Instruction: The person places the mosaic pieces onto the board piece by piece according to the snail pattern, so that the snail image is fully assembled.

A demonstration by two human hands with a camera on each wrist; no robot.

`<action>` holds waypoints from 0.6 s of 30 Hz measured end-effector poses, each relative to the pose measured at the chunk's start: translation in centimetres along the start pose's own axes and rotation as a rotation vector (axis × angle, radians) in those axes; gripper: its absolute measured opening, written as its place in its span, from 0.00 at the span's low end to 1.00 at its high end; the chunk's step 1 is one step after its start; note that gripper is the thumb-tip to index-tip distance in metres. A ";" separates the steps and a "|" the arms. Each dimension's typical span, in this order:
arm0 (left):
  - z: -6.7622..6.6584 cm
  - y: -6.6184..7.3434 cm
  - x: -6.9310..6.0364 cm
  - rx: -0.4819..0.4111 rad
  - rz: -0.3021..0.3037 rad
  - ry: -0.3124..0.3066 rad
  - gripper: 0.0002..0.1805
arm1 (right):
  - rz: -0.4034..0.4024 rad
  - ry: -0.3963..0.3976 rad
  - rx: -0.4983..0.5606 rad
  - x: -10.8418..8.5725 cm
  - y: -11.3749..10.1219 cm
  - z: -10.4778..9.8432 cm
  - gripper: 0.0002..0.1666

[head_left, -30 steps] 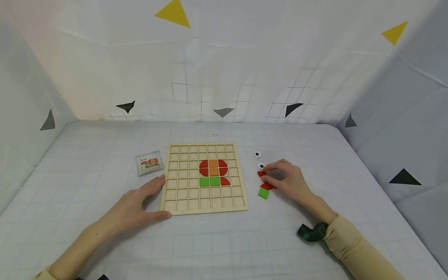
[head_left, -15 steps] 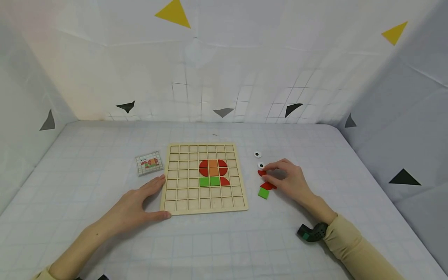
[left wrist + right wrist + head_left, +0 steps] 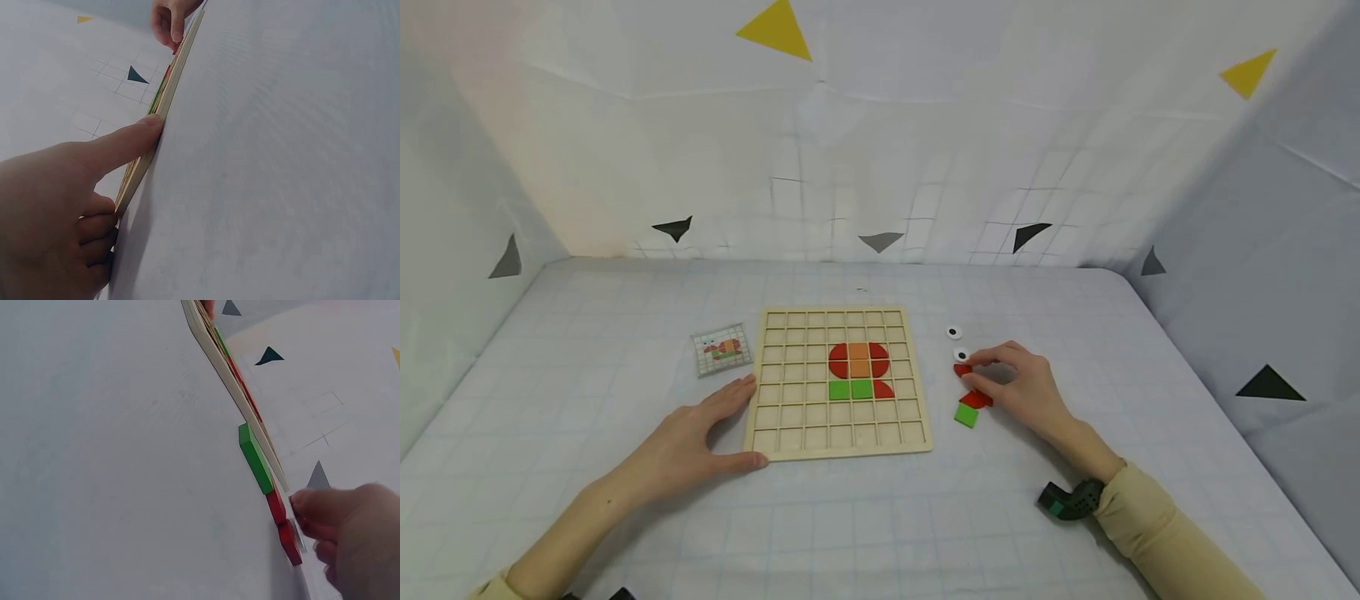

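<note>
A square wooden grid board (image 3: 790, 417) lies mid-table with red, orange and green pieces set in its cells. My left hand (image 3: 681, 446) rests at its left side, thumb on the front-left corner and fingers against the edge. Right of the board, my right hand (image 3: 1018, 383) pinches a small red piece (image 3: 962, 369) between thumb and index fingertips. A white eye disc (image 3: 962, 355) lies just beyond those fingertips, and a second eye disc (image 3: 953, 332) lies farther back. Below the hand are more red (image 3: 974, 400) pieces, partly covered, and a green square (image 3: 966, 415).
A small picture card (image 3: 722, 349) with a matching coloured pattern lies left of the board. White cloth with faint grid lines covers the table (image 3: 850, 525). Cloth walls with yellow, grey and black triangles stand around the back and sides.
The head view has shifted very slightly. Both hands and the pieces stay in the same places.
</note>
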State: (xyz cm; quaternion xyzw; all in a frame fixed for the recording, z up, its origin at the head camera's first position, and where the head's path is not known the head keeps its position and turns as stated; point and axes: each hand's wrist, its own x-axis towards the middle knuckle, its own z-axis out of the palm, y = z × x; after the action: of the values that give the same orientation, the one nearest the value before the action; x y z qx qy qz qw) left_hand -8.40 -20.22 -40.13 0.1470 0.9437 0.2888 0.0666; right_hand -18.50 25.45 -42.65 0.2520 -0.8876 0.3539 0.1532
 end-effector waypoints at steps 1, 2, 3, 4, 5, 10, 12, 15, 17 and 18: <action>0.0 0.0 0.0 0.001 0.000 0.000 0.57 | 0.000 0.001 0.004 0.0 -0.2 0.0 0.16; 0.1 0.0 0.1 0.003 0.001 -0.001 0.57 | 0.000 0.000 0.008 0.0 -0.4 0.0 0.16; 0.1 0.0 0.1 0.004 0.002 -0.001 0.57 | -0.002 -0.002 0.008 0.1 -0.7 0.0 0.16; 0.1 0.0 0.1 0.004 0.003 -0.001 0.57 | -0.006 -0.005 0.012 0.2 -0.9 0.0 0.16; 0.1 0.0 0.1 0.004 0.001 0.000 0.58 | -0.012 -0.010 0.017 0.3 -1.2 0.1 0.16; 0.1 0.0 0.2 -0.001 0.003 0.002 0.57 | -0.034 -0.028 0.030 1.0 -2.5 0.8 0.15; 0.1 0.0 0.1 -0.005 0.004 0.000 0.57 | -0.041 -0.033 0.036 1.3 -3.0 1.3 0.15; 0.0 0.0 0.1 -0.007 0.004 -0.002 0.57 | -0.049 -0.047 0.057 1.8 -3.8 2.2 0.15; 0.0 -0.1 0.1 -0.007 0.007 -0.001 0.57 | -0.060 -0.058 0.076 2.1 -4.4 2.9 0.15; 0.0 -0.1 0.1 -0.006 0.007 -0.002 0.57 | -0.066 -0.066 0.084 2.2 -4.7 3.2 0.15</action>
State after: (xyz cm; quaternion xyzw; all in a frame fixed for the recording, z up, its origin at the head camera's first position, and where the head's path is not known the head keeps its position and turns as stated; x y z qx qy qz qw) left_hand -8.47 -20.23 -40.20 0.1505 0.9422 0.2917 0.0668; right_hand -18.03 19.54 -41.35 0.2990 -0.8676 0.3771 0.1247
